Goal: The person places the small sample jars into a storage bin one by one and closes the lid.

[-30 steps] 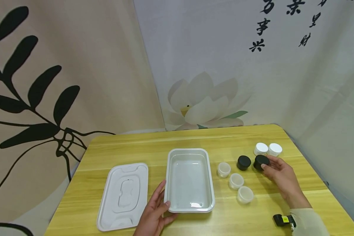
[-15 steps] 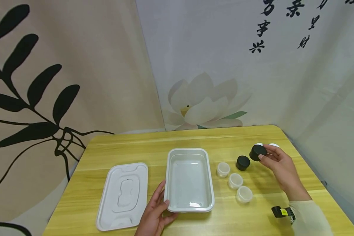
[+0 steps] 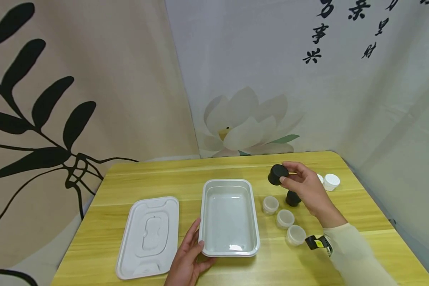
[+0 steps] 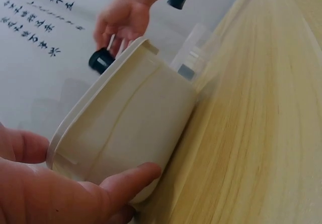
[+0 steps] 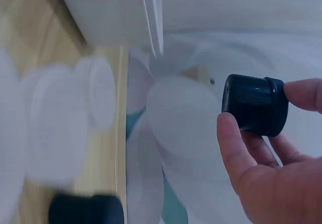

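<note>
clearly | right grip [image 3: 307, 190]: pinching black jar [image 3: 277, 174] | left grip [image 3: 187, 260]: spread, touching white container [image 3: 232, 222] | white lid [image 3: 148, 238]: head view only

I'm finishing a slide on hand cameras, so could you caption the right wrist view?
Right hand holding a black container in the air, blurred pale containers at frame left.

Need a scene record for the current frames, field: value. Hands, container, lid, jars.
right hand: holds a black jar above the table
left hand: holds the near-left corner of the white container
lid: off, left of container
second black jar: on table, partly hidden by right hand
translucent jars: three, right of container
white jars: two, one partly hidden
</note>
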Available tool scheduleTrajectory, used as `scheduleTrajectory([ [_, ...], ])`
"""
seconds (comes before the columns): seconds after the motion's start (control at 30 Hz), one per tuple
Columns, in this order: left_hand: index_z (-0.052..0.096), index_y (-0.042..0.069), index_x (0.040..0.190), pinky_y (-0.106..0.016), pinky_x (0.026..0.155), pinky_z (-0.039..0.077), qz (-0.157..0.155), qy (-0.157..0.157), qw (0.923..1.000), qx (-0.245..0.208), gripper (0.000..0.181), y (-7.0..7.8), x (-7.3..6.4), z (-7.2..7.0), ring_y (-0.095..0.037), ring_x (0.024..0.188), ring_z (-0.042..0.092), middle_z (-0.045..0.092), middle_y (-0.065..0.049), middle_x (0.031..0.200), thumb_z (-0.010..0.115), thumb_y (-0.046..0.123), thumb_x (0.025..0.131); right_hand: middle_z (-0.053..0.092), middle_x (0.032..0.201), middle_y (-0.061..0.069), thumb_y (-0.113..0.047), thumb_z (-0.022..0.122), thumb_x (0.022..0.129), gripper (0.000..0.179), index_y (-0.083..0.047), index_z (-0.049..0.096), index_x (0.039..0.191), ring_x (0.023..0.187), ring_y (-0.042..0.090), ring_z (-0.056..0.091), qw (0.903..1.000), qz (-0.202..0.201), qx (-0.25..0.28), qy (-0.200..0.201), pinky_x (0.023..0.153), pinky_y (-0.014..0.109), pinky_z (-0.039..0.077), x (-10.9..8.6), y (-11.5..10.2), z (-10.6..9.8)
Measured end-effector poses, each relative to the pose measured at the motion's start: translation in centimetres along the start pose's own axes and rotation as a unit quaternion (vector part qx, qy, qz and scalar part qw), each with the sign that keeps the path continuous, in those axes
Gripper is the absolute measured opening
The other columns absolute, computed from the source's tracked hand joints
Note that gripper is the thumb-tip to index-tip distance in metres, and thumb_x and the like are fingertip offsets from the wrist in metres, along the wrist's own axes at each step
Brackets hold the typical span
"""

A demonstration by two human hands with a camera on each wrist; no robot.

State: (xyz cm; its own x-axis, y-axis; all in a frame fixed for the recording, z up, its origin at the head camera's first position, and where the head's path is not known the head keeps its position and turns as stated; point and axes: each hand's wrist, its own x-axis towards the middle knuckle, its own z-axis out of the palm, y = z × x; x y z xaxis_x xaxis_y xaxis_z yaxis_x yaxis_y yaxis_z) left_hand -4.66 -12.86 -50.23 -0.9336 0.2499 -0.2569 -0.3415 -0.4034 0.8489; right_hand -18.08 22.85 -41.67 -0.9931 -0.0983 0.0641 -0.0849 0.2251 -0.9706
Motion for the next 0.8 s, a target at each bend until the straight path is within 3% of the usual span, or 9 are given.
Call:
scheduleTrajectory([
  [0.13, 0.027, 0.032, 0.169, -0.05, 0.1, 0.054, 0.0, 0.005, 1.0, 0.0, 0.065, 0.0, 0.1, 0.0, -0.022, 0.133, 0.051, 0.016, -0.016, 0.175, 0.051, 0.016, 0.11, 0.059, 0.136, 0.023, -0.008, 0.07, 0.099, 0.053, 0.0, 0.054, 0.148, 0.107, 0.011, 0.07, 0.9995, 0.004, -0.006, -0.03, 0.088, 0.022, 0.06, 0.9, -0.3, 2.6],
  [0.33, 0.021, 0.026, 0.17, -0.051, 0.098, 0.056, -0.002, 0.008, 1.0, 0.005, 0.068, 0.0, 0.0, 0.0, -0.024, 0.131, 0.053, 0.014, -0.019, 0.175, 0.049, 0.013, 0.11, 0.062, 0.141, 0.016, -0.013, 0.073, 0.097, 0.051, -0.009, 0.059, 0.146, 0.12, 0.03, 0.068, 0.9965, 0.007, -0.044, -0.071, 0.094, 0.032, 0.059, 1.5, -0.5, 6.6],
  [0.47, 0.023, 0.027, 0.17, -0.053, 0.099, 0.055, -0.005, 0.008, 0.9999, 0.005, 0.066, -0.1, 0.0, 0.0, -0.027, 0.133, 0.051, 0.013, -0.019, 0.175, 0.047, 0.011, 0.11, 0.063, 0.139, 0.013, -0.013, 0.074, 0.097, 0.049, -0.011, 0.061, 0.144, 0.123, 0.032, 0.068, 0.9937, 0.0, -0.057, -0.097, 0.094, 0.036, 0.06, 1.9, -0.5, 9.2],
  [0.67, 0.034, 0.038, 0.164, -0.052, 0.098, 0.055, -0.001, 0.003, 0.9999, 0.012, 0.069, -0.2, 0.0, -0.2, -0.025, 0.13, 0.053, 0.014, -0.018, 0.174, 0.045, 0.005, 0.105, 0.068, 0.129, 0.013, -0.011, 0.076, 0.095, 0.048, -0.007, 0.062, 0.141, 0.121, 0.033, 0.069, 0.9882, -0.025, -0.078, -0.13, 0.094, 0.04, 0.06, 2.5, -0.6, 12.4],
  [0.8, 0.026, 0.03, 0.169, -0.052, 0.098, 0.056, 0.002, -0.003, 0.9998, 0.02, 0.072, 0.0, 0.1, -0.2, -0.026, 0.129, 0.055, 0.013, -0.02, 0.174, 0.046, 0.004, 0.104, 0.07, 0.127, 0.011, -0.011, 0.076, 0.095, 0.047, -0.007, 0.062, 0.14, 0.12, 0.034, 0.07, 0.9858, -0.025, -0.089, -0.141, 0.097, 0.044, 0.059, 2.9, -0.3, 13.8],
])
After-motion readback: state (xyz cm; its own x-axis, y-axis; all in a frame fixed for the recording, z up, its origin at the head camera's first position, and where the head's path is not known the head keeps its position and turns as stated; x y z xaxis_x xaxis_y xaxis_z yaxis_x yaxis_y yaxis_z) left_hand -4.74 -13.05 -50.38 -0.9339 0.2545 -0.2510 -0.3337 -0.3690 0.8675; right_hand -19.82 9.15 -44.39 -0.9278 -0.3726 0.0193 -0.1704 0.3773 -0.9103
